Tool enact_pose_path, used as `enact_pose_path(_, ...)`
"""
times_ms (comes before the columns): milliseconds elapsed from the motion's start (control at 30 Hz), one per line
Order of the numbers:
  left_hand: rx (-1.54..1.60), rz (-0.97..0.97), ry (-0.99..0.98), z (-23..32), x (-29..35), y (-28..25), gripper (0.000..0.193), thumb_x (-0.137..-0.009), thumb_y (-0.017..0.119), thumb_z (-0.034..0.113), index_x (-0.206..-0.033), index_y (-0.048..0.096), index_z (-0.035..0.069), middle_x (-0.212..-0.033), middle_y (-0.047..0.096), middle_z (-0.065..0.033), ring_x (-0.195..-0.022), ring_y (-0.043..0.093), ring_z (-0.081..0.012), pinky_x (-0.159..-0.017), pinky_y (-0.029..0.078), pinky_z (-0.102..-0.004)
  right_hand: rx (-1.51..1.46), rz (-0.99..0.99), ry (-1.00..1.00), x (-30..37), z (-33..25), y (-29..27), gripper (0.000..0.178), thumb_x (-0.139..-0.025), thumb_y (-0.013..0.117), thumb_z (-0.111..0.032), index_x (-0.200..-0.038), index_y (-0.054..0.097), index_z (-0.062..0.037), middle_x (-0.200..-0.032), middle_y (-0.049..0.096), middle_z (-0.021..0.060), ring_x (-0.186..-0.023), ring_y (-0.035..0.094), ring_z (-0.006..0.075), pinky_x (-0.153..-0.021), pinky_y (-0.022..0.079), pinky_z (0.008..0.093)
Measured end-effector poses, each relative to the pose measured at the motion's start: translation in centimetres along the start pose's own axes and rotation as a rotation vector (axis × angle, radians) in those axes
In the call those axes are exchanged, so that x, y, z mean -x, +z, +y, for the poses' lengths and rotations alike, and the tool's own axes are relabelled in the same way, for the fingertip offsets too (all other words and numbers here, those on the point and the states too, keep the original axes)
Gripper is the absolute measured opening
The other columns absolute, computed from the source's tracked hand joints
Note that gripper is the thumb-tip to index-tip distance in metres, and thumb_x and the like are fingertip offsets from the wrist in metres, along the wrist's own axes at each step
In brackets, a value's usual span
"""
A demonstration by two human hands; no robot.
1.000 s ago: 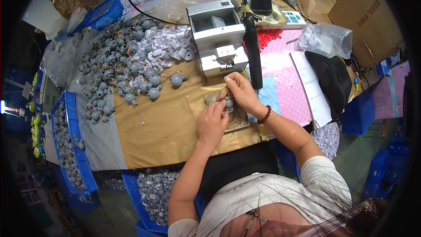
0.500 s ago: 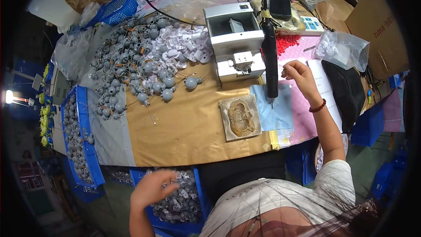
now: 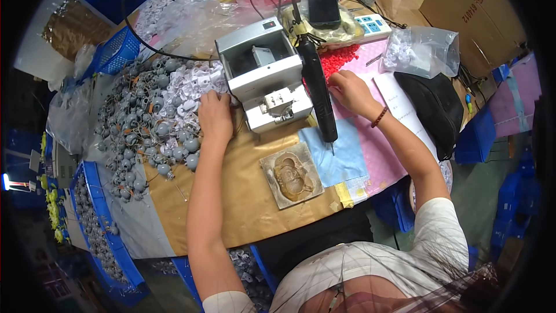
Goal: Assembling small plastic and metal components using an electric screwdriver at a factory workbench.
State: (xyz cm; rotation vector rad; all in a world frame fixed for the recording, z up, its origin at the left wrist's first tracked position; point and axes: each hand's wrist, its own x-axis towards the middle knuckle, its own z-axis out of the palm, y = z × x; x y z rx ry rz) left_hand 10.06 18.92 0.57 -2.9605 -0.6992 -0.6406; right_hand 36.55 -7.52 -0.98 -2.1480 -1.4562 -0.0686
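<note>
My left hand [image 3: 216, 115] reaches over the left part of the table, at the edge of a heap of small white plastic parts [image 3: 184, 90]. Its fingers are bent down and together; what lies under them is hidden. Left of it are many grey round bulb-like parts with thin wires [image 3: 136, 113]. My right hand [image 3: 352, 94] is beside a pile of small red pieces [image 3: 340, 58], its fingertips drawn together; anything in them is too small to name. A black electric screwdriver [image 3: 318, 90] hangs, bit down, between my hands, beside a white-and-grey machine [image 3: 263, 75].
A square mould-like block with a hollow [image 3: 272, 168] lies before the machine, next to a blue cloth [image 3: 341, 165]. Behind are a phone [image 3: 324, 6] and a power strip [image 3: 372, 27]. A plastic bag [image 3: 425, 49] and black pouch [image 3: 425, 110] lie right; blue bins [image 3: 110, 226] stand left.
My left hand has moved from above the bin by my lap up to the white parts. My right hand has moved to the red pieces. The view has shifted.
</note>
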Motion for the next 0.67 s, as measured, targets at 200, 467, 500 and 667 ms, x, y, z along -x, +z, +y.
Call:
enact_pose_path(200,0.122,-0.058,-0.063,-1.9,2.8,-1.0,0.031,-0.079,0.069,0.009,-0.110,0.064,0.009,-0.100,0.059,-0.0127,-0.102,0.054,-0.0344,-0.082,0.048,-0.0465,0.054,0.007,-0.064,-0.5,0.3,1.8,0.014,-0.082,0.064,-0.010,-0.092,0.058,-0.0038,-0.086,0.059,0.0160,-0.086,0.061,0.0366,-0.073,0.051,0.0474)
enact_pose_path(467,0.060,0.061,0.010,-1.4,1.4,1.0,0.026,-0.072,0.076,0.008,-0.098,0.070,0.006,-0.099,0.060,-0.0113,-0.099,0.055,-0.0351,-0.082,0.049,-0.0444,-0.473,0.018,0.254,0.3,-0.1,-0.6,0.020,-0.087,0.063,0.000,-0.106,0.067,-0.0001,-0.092,0.066,0.0088,-0.082,0.065,0.0165,-0.076,0.054,0.0301)
enact_pose_path(500,0.074,0.090,0.006,-1.3,1.4,0.6,0.023,-0.072,0.072,0.006,-0.095,0.069,0.006,-0.097,0.061,-0.0110,-0.099,0.055,-0.0342,-0.081,0.049,-0.0441,-0.557,0.014,0.303,0.3,-0.6,-1.0,0.019,-0.089,0.062,0.000,-0.107,0.066,0.0009,-0.094,0.069,0.0078,-0.082,0.067,0.0131,-0.078,0.055,0.0287)
enact_pose_path(667,0.215,0.166,-0.063,1.1,2.8,-3.9,0.012,-0.079,0.066,0.002,-0.090,0.069,0.006,-0.095,0.064,-0.0104,-0.096,0.059,-0.0306,-0.081,0.050,-0.0426,-0.994,-0.053,0.453,4.2,-0.8,-4.4,0.014,-0.090,0.064,0.004,-0.104,0.067,0.0038,-0.094,0.070,0.0099,-0.080,0.068,0.0149,-0.073,0.058,0.0289)
